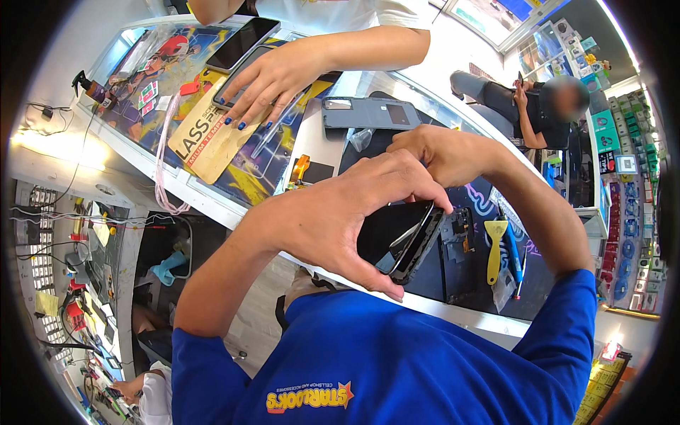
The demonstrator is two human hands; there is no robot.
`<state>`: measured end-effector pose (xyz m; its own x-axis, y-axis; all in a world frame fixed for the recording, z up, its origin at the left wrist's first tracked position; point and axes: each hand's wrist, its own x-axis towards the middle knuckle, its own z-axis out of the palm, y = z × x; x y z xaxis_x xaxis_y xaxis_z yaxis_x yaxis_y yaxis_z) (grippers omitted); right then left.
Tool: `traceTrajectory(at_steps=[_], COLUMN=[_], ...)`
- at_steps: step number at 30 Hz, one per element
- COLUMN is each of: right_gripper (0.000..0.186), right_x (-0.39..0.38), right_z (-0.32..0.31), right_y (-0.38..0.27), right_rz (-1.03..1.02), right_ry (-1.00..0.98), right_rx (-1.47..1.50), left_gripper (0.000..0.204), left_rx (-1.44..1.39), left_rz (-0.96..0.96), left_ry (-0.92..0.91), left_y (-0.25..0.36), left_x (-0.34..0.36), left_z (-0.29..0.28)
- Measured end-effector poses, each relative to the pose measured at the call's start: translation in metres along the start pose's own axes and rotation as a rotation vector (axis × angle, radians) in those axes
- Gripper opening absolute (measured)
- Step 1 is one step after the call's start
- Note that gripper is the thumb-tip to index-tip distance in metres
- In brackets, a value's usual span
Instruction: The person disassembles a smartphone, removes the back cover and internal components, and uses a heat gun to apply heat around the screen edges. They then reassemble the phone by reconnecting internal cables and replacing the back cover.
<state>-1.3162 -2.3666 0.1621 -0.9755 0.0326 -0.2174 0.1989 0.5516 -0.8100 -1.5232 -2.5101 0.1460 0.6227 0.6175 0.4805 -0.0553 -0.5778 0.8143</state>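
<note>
The left hand (340,202) has its fingers clamped around a dark phone (397,244), the thumb on the near edge and the fingertips on the far right corner. The phone is tilted above the near side of the table (464,315), with its glossy black face toward the left palm. The right hand (453,157) is just beyond it, fingers curled inward; whether they grip anything cannot be told.

To the right of the phone lie a dark phone frame (457,237), a yellow scraper (495,253) and a blue pen-shaped tool (514,251). Beyond the hands are a grey back cover (375,113) and a crumpled clear bag (361,139). Farther left, another person's hand (262,85) rests over a second phone (234,91), beside a brown cardboard piece (212,145).
</note>
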Motion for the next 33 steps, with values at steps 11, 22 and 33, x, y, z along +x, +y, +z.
traceTrajectory(at_steps=[11,22,33], right_gripper=[0.014,0.048,0.094], right_x=[0.002,-0.058,-0.054], right_z=[0.019,0.032,0.136], right_y=[0.016,-0.025,-0.053], right_rz=[0.060,0.273,0.185], right_ry=[0.072,0.515,0.950], right_rx=[-0.022,0.143,0.428], left_gripper=[0.092,0.100,0.082], left_rx=[0.038,-0.066,-0.482], left_rz=[0.017,-0.240,-0.399], left_ry=[0.037,0.403,0.579], left_y=[-0.001,0.009,0.024], left_x=[-0.005,-0.022,0.025], left_z=[0.000,0.018,0.042])
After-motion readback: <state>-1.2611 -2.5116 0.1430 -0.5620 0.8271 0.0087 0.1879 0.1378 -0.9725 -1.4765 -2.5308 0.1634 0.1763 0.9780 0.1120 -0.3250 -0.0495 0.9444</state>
